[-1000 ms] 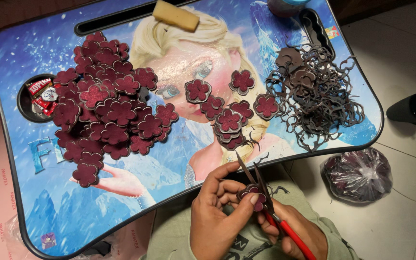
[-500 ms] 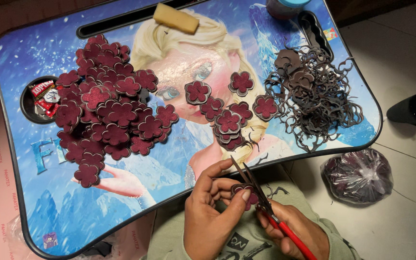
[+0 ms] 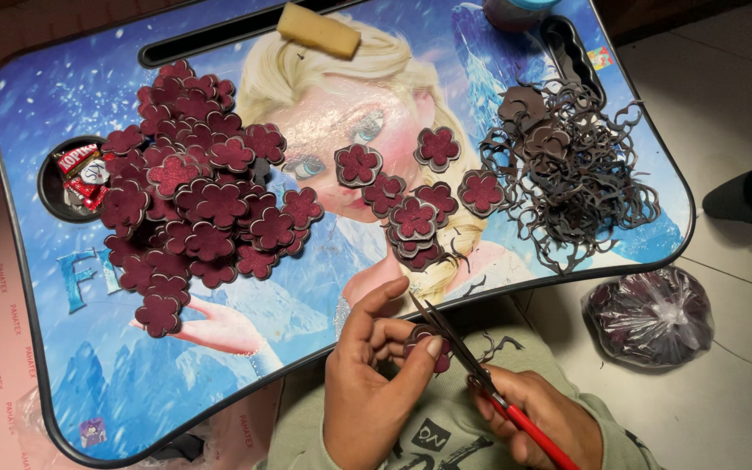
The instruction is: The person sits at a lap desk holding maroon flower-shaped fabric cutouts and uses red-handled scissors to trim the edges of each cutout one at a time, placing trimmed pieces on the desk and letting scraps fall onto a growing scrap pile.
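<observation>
Head view: left hand [image 3: 376,392] fingers pinched on maroon flower cutout [image 3: 433,344] just below table [image 3: 306,348] edge, right hand [image 3: 537,418] gripping red-handled scissors [image 3: 480,383], blades open at cutout, trimmed flower pile [image 3: 193,209] left, scrap pile [image 3: 567,174] right.

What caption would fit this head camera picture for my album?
Left hand holds a maroon flower while the right hand snips it with red scissors beside a tray of flowers.
</observation>
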